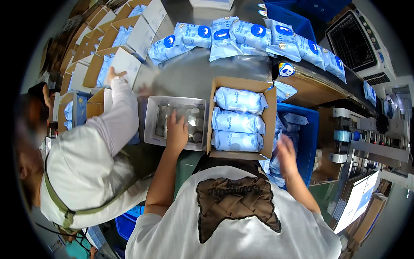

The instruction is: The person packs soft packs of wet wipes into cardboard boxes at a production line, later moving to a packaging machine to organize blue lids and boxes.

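Left hand point(176, 131) lowered into disc box, right hand point(286, 157) held by bin

The left hand's fingers are spread over the silver discs point(196, 123) in a white box point(150, 118); whether a disc is pinched cannot be told. The right hand is blurred and raised at the near side of a blue bin point(313, 142); whether its fingers are spread or pressed together cannot be told, nor whether anything is touched.

Between the hands, three packs point(239, 121) are laid one beyond another in an open carton point(270, 125), its left side set just beside the white box. Loose packs point(294, 118) are heaped in the blue bin, to the carton's right.

Beyond, a row of packs point(252, 34) is spread across the metal table point(172, 82). At the left, a white carton point(126, 64) is touched by the hand point(115, 74) of a co-worker point(92, 155), beside other cartons filled with packs.
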A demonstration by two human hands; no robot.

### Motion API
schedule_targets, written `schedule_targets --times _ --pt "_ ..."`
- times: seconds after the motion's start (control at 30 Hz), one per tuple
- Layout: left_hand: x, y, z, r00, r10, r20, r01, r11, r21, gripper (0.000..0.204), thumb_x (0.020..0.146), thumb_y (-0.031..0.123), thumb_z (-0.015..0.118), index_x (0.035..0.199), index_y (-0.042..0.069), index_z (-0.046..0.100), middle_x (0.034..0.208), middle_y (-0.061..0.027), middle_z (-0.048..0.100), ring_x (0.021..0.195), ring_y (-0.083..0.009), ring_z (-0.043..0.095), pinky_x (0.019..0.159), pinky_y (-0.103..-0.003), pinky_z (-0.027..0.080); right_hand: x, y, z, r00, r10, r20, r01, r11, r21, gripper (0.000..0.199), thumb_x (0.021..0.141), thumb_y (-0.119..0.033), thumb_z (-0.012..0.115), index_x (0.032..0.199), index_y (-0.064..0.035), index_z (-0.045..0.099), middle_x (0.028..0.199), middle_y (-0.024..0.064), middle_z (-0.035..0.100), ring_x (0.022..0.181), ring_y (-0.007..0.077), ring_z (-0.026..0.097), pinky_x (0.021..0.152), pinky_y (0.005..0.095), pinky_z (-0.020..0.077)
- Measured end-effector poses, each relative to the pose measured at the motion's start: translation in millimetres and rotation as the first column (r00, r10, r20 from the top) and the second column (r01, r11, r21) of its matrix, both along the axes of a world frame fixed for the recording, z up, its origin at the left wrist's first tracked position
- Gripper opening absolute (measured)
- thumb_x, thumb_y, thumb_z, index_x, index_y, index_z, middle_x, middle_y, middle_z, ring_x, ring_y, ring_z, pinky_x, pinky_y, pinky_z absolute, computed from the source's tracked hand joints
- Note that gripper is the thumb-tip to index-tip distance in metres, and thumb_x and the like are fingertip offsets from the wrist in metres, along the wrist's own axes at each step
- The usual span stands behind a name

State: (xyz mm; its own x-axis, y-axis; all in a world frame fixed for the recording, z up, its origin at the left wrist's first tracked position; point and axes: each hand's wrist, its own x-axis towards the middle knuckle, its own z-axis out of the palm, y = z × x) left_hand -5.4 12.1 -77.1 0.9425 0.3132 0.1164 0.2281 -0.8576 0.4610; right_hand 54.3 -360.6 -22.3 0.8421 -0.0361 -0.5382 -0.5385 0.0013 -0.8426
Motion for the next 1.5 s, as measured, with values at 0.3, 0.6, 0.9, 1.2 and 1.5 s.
schedule_targets --times 0.3,0.6,0.9,1.2,1.5 --pt "-38.4 -53.7 -21.4 0.941 -0.165 -0.296 0.1 0.97 -0.221 0.054 0.074 0.03 0.066 0.12 0.008 0.052 0.121 -0.017 0.043 0.105 -0.0367 0.045 0.087 -0.044 0.044 36.7 17.5 -9.2 0.967 -0.023 -0.256 0.079 0.974 0.211 0.058 0.079 -0.014 0.056 0.133 -0.0211 0.037 0.106 0.0072 0.053 0.095 0.0254 0.054 0.08 0.0467 0.0469" --pt "-52.4 -72.8 -27.5 0.96 -0.176 -0.22 0.145 0.978 -0.148 0.052 0.074 0.021 0.063 0.123 0.011 0.051 0.1 -0.0087 0.05 0.088 -0.0303 0.053 0.069 -0.042 0.049 244.8 151.9 -12.2 0.826 0.54 -0.164 -0.518 0.841 0.157 0.086 0.078 -0.014 0.054 0.144 -0.0354 0.003 0.126 0.0072 0.04 0.094 0.0349 0.052 0.07 0.0434 0.0499" --pt "-52.7 -78.1 -28.3 0.983 -0.123 -0.133 0.105 0.985 -0.135 0.052 0.069 0.017 0.063 0.12 0.014 0.054 0.096 -0.007 0.051 0.083 -0.026 0.056 0.063 -0.038 0.052 209.1 373.5 -23.6 0.834 0.551 -0.018 -0.543 0.827 0.141 0.087 0.075 -0.009 0.053 0.141 -0.0346 0.003 0.119 0.0126 0.039 0.088 0.036 0.056 0.059 0.0407 0.0555" --pt "-51.3 -91.4 -44.2 0.981 -0.139 -0.136 0.119 0.983 -0.142 0.053 0.069 0.02 0.063 0.121 0.014 0.053 0.1 -0.0066 0.052 0.085 -0.0261 0.058 0.063 -0.038 0.053 190.8 380.7 -25.6 0.818 0.567 -0.095 -0.502 0.785 0.363 0.092 0.077 -0.004 0.052 0.141 -0.0329 -0.007 0.135 0.0176 0.027 0.104 0.0398 0.049 0.067 0.0481 0.0555" --pt "-50.1 -108.3 -60.2 0.968 -0.125 -0.219 0.063 0.961 -0.268 0.055 0.073 0.024 0.064 0.125 0.014 0.049 0.108 -0.0079 0.051 0.093 -0.0285 0.056 0.071 -0.04 0.053 91.1 469.7 -32.9 0.91 0.348 -0.223 -0.166 0.802 0.574 0.097 0.079 -0.002 0.056 0.139 -0.0371 -0.012 0.127 0.0141 0.031 0.098 0.0284 0.046 0.073 0.0472 0.0535"
